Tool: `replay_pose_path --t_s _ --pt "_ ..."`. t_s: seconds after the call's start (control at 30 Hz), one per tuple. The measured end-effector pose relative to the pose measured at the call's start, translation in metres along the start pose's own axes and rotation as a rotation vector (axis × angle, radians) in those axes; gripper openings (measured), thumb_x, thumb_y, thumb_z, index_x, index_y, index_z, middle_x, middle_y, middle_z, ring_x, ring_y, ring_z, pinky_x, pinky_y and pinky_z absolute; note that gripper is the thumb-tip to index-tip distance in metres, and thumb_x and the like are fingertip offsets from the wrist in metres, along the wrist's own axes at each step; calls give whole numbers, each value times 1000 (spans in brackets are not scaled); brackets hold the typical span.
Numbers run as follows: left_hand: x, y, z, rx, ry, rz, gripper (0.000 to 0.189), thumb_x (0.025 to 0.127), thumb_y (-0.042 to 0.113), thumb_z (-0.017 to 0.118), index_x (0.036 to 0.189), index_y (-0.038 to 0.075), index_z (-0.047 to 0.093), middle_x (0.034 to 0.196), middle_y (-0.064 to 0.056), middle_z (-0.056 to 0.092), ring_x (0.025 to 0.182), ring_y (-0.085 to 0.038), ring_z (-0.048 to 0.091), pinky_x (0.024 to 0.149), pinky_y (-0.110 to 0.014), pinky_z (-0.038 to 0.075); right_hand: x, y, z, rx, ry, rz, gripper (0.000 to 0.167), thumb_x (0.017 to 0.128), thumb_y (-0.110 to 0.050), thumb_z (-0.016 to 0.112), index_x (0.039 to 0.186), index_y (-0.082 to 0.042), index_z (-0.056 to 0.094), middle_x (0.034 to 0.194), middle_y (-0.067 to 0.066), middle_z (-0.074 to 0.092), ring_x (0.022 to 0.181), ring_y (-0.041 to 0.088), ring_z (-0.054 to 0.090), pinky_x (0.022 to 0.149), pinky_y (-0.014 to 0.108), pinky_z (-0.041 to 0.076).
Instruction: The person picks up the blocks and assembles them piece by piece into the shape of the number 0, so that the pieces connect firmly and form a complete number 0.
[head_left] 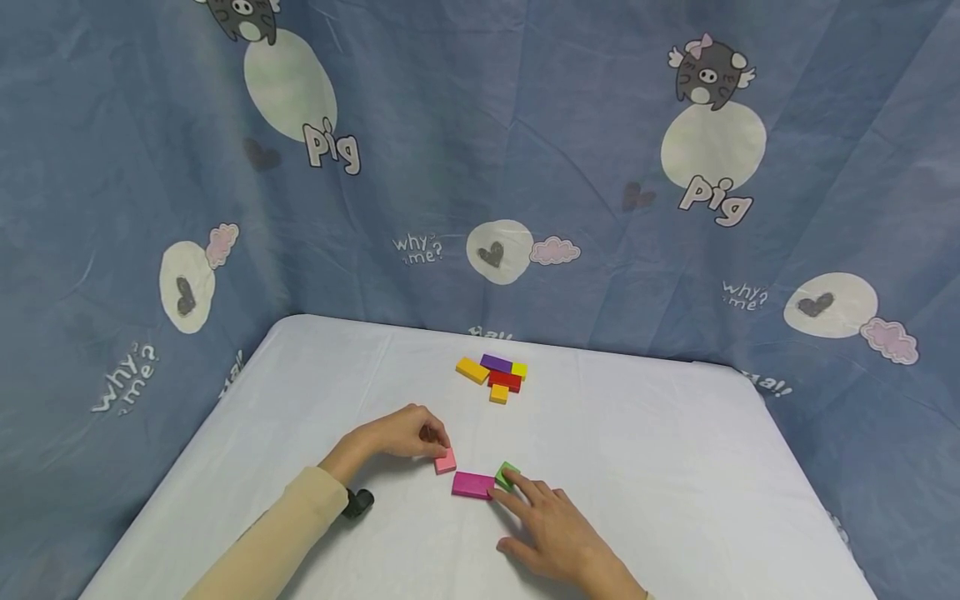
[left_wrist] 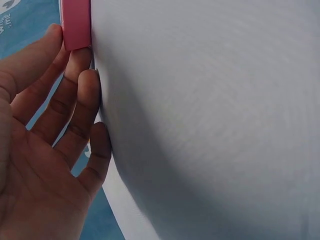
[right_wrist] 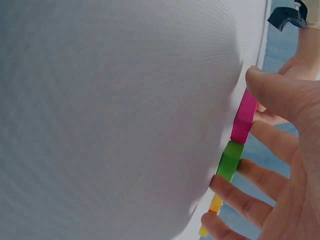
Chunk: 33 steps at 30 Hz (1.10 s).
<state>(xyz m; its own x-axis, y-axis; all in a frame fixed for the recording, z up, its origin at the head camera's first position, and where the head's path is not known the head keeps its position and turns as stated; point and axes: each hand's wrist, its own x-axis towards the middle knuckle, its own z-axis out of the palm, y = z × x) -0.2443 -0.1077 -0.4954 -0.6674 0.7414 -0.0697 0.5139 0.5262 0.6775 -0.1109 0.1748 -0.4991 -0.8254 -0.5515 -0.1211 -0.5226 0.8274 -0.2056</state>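
My left hand (head_left: 408,432) pinches a small pink block (head_left: 446,461) between thumb and fingers on the white table; in the left wrist view the pink block (left_wrist: 76,24) is at the top, by the thumb tip. Just right of it lies a longer magenta block (head_left: 472,486). A small green block (head_left: 506,475) sits turned at the magenta block's right end. My right hand (head_left: 553,529) has its fingers spread, with fingertips at the green block and the magenta block's right end. In the right wrist view, the magenta block (right_wrist: 244,117) and green block (right_wrist: 230,160) stand end to end.
Farther back on the white table (head_left: 637,433) lies a group of blocks: an orange one (head_left: 472,371), a purple one (head_left: 496,363), a red one (head_left: 505,382), a yellow one (head_left: 519,372) and a small orange one (head_left: 498,394). A blue printed cloth (head_left: 585,300) hangs behind.
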Motion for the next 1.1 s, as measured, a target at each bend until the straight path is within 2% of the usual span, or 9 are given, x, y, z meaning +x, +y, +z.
replay_pose_path --t_s 0.57,1.1 --pt "1 -2 2 -12 -14 -23 4 88 19 74 90 16 75 76 13 63 69 -6 55 65 -25 48 0 0 0 16 1 -5 66 89 -57 61 148 -34 43 156 0 31 128 27 48 98 53 44" --pt "0 -4 3 -27 -18 -4 4 87 19 75 89 15 75 76 13 65 69 -5 55 65 -25 48 1 -1 1 -10 10 -6 66 88 -57 63 147 -34 43 156 1 32 125 26 49 97 52 45"
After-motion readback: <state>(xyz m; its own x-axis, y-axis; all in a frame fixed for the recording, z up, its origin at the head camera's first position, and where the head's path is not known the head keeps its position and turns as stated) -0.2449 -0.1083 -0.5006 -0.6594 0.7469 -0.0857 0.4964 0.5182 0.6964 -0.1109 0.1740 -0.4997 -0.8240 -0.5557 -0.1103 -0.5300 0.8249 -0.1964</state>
